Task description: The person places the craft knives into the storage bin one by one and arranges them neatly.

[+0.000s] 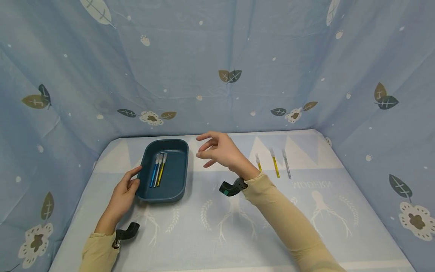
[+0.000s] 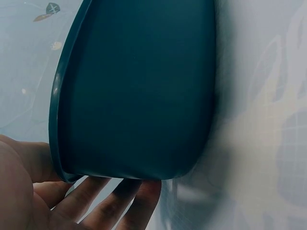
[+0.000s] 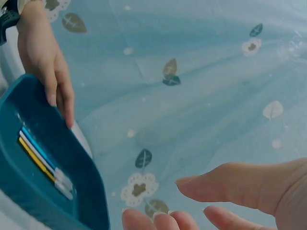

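In the head view my left hand [image 1: 120, 194] holds the left side of a dark teal tray [image 1: 178, 192]. The left wrist view shows its thumb by the rim and its fingers [image 2: 108, 211] against the outer wall. Three slim pens with clear caps, one blue [image 1: 154, 175], one silver [image 1: 158, 176] and one yellow [image 1: 161, 174], lie side by side inside. My right hand [image 1: 222, 151] hovers right of the tray, its fingers loosely bent and apart with nothing between them. In the right wrist view, thumb and fingertips are separated.
On the right of the table [image 1: 210, 234] lie two yellow pens [image 1: 275, 166] and a silver pen [image 1: 287, 166]; my right forearm partly hides the nearer yellow one. Blue patterned curtains [image 1: 190, 56] enclose the back and both sides.
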`<state>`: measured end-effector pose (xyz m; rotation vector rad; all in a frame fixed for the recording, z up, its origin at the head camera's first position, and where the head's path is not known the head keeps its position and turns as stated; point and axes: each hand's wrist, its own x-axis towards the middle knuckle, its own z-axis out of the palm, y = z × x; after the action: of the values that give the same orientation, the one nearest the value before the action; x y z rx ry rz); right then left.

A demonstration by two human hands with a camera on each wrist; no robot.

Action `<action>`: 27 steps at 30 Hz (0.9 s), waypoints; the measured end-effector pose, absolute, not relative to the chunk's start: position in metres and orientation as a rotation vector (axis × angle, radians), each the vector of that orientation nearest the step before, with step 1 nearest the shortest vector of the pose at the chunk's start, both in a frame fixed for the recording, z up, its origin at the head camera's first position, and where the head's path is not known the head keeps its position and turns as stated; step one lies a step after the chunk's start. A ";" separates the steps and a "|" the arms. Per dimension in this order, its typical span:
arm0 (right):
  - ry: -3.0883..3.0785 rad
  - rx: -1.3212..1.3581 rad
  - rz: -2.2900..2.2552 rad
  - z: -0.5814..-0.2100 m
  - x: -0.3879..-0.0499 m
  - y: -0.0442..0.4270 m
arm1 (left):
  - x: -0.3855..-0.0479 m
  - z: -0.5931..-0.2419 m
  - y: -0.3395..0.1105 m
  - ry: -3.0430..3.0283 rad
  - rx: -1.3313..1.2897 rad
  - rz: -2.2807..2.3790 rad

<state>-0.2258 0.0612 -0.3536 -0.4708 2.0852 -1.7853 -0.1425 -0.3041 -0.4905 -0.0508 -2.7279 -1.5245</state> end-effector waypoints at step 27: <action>2.314 -0.173 -1.707 -0.405 -0.230 0.174 | -0.140 -0.490 -0.305 -2.713 -0.087 -1.549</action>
<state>-0.2297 0.1741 -0.4046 -0.1728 2.3141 -1.7072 -0.1400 -0.3052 -0.4897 -0.0867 -2.7134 -1.5488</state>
